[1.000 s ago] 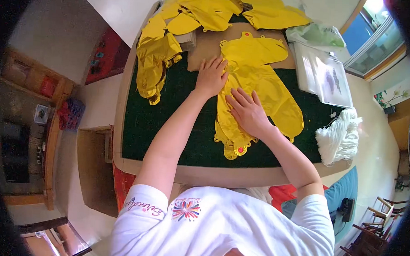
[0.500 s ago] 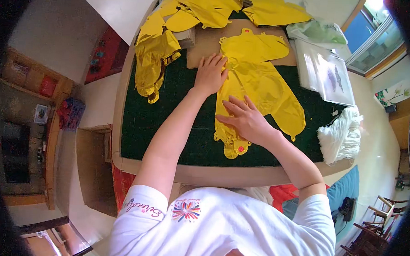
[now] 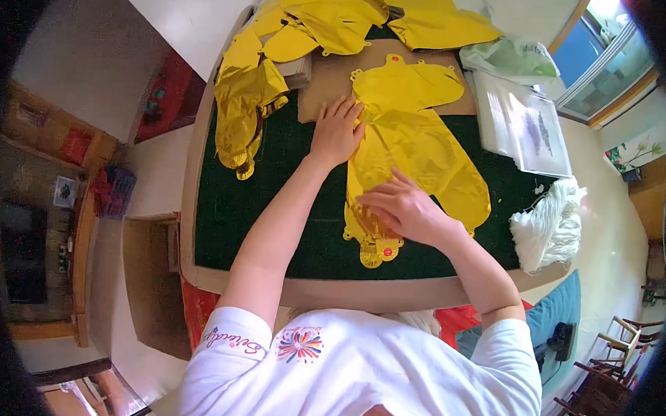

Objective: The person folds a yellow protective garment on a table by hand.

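Observation:
A flat yellow foil balloon (image 3: 443, 161) lies spread on the dark green table mat, with rounded lobes, small edge tabs and a red dot at each end. My left hand (image 3: 338, 132) rests flat along its left edge, fingers stretched out, partly over a brown cardboard sheet (image 3: 319, 103). Over the lower part of the balloon is my right hand (image 3: 411, 210), its fingers loosely bent and apart. Whether its fingertips press on the foil is hard to see.
More yellow foil balloons (image 3: 334, 22) lie heaped at the table's far side, and a crumpled one (image 3: 240, 122) lies at the left. To the right are clear plastic bags (image 3: 519, 123), a greenish bag (image 3: 510, 59) and a bundle of white string (image 3: 549, 228).
My right hand has lifted its spread fingers into a looser bend over the lower part of the balloon. The left hand stays on the left edge. The whole view has shifted slightly.

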A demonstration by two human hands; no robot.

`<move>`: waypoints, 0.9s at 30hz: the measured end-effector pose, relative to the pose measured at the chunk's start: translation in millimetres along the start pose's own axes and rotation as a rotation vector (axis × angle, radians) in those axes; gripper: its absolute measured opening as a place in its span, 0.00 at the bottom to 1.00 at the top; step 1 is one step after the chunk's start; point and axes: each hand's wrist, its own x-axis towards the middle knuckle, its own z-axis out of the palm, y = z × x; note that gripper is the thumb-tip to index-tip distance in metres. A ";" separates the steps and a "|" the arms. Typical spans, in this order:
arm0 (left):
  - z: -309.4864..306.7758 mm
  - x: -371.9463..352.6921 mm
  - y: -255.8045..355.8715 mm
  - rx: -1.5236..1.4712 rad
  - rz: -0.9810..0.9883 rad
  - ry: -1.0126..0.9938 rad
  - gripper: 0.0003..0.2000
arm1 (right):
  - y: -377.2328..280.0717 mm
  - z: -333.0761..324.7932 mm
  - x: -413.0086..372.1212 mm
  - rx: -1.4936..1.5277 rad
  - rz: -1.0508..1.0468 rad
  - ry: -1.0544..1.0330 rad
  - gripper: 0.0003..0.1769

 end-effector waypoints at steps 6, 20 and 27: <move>-4.0 0.3 1.7 -0.038 -0.035 -0.063 0.21 | 21.7 -6.4 -2.3 -0.089 0.041 0.273 0.14; -11.6 0.8 5.3 -0.063 -0.078 -0.128 0.23 | 65.4 -38.8 38.5 -0.190 0.212 0.510 0.15; -11.7 9.4 -0.4 -0.430 -0.188 -0.022 0.23 | 52.4 7.8 37.4 -0.232 0.143 0.387 0.16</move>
